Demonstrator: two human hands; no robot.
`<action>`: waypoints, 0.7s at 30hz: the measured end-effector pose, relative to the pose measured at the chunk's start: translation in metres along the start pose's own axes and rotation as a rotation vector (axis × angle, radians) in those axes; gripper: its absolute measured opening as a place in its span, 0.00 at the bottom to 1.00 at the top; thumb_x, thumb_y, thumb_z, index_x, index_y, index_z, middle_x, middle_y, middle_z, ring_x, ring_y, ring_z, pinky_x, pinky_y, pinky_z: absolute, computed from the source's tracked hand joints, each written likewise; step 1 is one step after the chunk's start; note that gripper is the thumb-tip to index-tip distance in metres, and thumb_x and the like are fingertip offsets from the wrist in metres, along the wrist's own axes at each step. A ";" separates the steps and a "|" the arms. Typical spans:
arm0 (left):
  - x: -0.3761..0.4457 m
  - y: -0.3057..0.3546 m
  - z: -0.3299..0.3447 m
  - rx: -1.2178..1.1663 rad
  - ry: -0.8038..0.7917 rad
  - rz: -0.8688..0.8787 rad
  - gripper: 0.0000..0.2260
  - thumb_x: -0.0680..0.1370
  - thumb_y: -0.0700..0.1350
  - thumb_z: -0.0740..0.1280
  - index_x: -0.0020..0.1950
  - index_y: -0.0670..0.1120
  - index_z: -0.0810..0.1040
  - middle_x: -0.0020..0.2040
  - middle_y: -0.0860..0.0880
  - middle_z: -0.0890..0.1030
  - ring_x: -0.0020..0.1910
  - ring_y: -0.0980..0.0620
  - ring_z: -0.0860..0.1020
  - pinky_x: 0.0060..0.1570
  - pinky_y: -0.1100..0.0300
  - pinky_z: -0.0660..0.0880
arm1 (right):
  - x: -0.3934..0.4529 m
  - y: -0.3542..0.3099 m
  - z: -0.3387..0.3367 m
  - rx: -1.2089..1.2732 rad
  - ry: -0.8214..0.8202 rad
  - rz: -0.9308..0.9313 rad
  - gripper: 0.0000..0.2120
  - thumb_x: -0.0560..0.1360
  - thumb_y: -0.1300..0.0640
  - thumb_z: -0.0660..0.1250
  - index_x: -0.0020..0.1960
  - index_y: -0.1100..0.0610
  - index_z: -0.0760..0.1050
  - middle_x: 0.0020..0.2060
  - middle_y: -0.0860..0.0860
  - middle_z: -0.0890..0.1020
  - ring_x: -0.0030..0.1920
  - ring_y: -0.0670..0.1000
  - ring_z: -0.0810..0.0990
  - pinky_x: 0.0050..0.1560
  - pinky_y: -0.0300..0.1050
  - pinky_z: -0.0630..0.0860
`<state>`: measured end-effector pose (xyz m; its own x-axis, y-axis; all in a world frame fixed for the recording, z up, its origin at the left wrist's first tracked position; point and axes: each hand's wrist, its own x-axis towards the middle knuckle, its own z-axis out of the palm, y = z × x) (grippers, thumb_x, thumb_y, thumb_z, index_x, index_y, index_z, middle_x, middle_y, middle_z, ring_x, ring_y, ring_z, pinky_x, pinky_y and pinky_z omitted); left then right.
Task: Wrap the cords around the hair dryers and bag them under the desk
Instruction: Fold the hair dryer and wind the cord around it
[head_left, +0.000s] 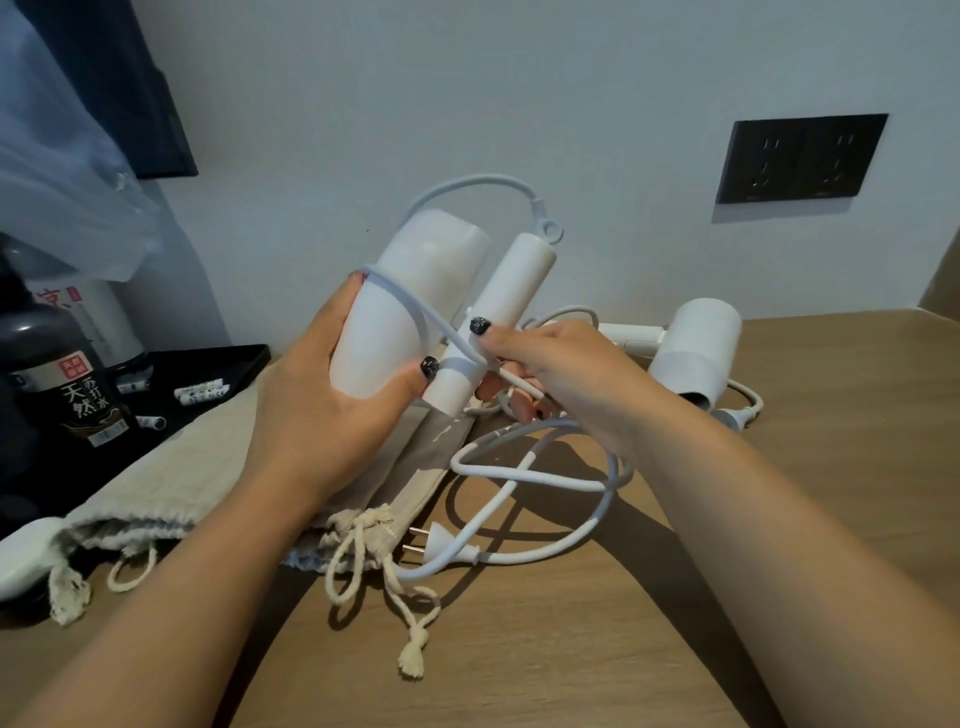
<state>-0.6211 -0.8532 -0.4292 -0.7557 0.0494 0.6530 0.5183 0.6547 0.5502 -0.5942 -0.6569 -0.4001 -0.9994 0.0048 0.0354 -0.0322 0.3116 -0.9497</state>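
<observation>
1. At the far left a black tray (228, 364) holds a dark bottle (57, 374) and small sachets; it sits well apart from the work and seems to play no part in it.
2. Two cloth drawstring bags (171, 483) lie flat on the table (779, 519), mouths toward the person, probably kept near so each dryer can go in once wrapped.
3. The left hand (317, 410) grips the barrel of the first hair dryer (405, 312) from below, thumb across the front, fingers curled behind. It holds the body off the table, likely so the cord can pass round it freely. The forearm comes in from the lower left, wrist bent up.
4. The cord (415, 306) leaves the folded handle, arches over the top and crosses the barrel diagonally: about one turn looks done.
5. The right hand (556, 369) pinches that cord just beside the handle, index finger laid along it, the other fingers curled under. The grip appears to keep the line taut. The forearm reaches in from the lower right.
6. The slack loops on the table beneath the right wrist, ending at the plug (441, 545) by the bag strings, so most of the wrapping remains.
7. Further right, the second hair dryer (691, 348) lies on the table with its own cord loose, untouched.
8. A dark wall socket (802, 158) sits above, empty.
</observation>
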 end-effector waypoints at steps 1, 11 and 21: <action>0.000 -0.001 0.000 0.024 0.003 0.017 0.37 0.72 0.58 0.71 0.76 0.61 0.57 0.68 0.51 0.71 0.54 0.54 0.69 0.47 0.58 0.71 | 0.000 0.000 0.001 -0.010 0.007 0.006 0.19 0.72 0.38 0.68 0.40 0.54 0.84 0.45 0.64 0.83 0.37 0.54 0.77 0.61 0.62 0.75; -0.002 0.005 -0.007 0.228 0.107 0.126 0.37 0.71 0.58 0.69 0.77 0.56 0.59 0.59 0.43 0.75 0.50 0.53 0.67 0.46 0.54 0.67 | -0.001 -0.003 0.012 -0.014 -0.029 0.002 0.22 0.78 0.40 0.58 0.53 0.57 0.79 0.45 0.56 0.85 0.37 0.50 0.79 0.45 0.48 0.73; -0.004 0.007 -0.006 0.254 0.171 0.200 0.35 0.68 0.60 0.70 0.70 0.44 0.68 0.61 0.42 0.75 0.56 0.44 0.74 0.47 0.56 0.69 | -0.008 -0.005 0.020 0.073 -0.056 -0.011 0.22 0.77 0.37 0.58 0.51 0.54 0.78 0.47 0.52 0.84 0.40 0.52 0.82 0.51 0.51 0.73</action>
<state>-0.6120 -0.8533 -0.4252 -0.5609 0.0827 0.8238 0.5168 0.8123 0.2703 -0.5865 -0.6775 -0.4018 -0.9982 -0.0521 0.0307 -0.0424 0.2412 -0.9696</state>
